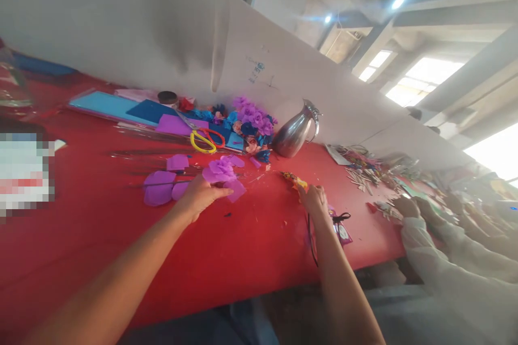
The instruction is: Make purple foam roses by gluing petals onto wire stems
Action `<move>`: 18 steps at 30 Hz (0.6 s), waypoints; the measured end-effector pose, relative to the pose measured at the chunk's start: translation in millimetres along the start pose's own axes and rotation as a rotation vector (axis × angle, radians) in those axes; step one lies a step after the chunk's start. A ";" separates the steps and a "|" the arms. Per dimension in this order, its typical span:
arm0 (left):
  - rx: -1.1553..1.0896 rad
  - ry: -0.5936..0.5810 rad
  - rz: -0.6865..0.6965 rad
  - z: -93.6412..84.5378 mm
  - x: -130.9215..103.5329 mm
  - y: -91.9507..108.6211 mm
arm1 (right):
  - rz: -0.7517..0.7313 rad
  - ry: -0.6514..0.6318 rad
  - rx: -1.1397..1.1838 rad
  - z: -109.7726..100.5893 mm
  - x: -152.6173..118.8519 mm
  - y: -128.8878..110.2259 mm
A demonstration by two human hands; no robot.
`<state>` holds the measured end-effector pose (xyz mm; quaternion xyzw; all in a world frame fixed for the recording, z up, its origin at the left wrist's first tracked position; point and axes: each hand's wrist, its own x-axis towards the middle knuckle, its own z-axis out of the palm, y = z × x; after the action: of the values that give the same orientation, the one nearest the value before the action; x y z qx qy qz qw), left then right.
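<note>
My left hand pinches a purple paper flower from below, its fingers partly hidden behind the petals. Loose purple paper petals lie on the red tabletop just left of that hand. Closed around what looks like a glue gun is my right hand. Its yellow and orange front points left toward the flower, and a black cord hangs below. Scissors with one yellow and one red handle rest on purple paper behind the flower.
A steel jug stands near the wall, right of a pile of purple, blue and pink paper flowers. Blue paper sheets lie at back left. A pink tag is beside my right wrist. Another person's sleeves reach in from the right.
</note>
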<state>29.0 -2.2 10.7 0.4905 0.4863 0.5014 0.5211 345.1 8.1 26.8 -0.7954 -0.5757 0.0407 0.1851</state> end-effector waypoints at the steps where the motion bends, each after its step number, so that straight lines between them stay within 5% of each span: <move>1: -0.004 0.003 0.000 0.2 -0.8 0.9 | -0.006 0.063 -0.022 -2.5 -7.5 -10.3; 3: -0.028 -0.007 -0.011 0.9 -3.2 3.3 | -0.138 0.225 -0.026 -5.9 -22.3 -39.3; 8: -0.042 0.042 -0.042 -0.5 -7.5 5.9 | -0.706 -0.170 0.425 0.4 -48.8 -125.9; 13: -0.112 0.215 0.060 -7.5 -1.9 4.1 | -0.642 0.232 0.441 24.2 -77.4 -166.7; 18: -0.304 0.223 0.044 -4.7 -0.4 4.6 | -0.777 0.334 0.157 51.5 -106.3 -177.7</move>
<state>24.1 -2.4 15.1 0.3582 0.4489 0.6315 0.5209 135.2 -30.4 23.9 -0.4986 -0.7898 -0.1174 0.3374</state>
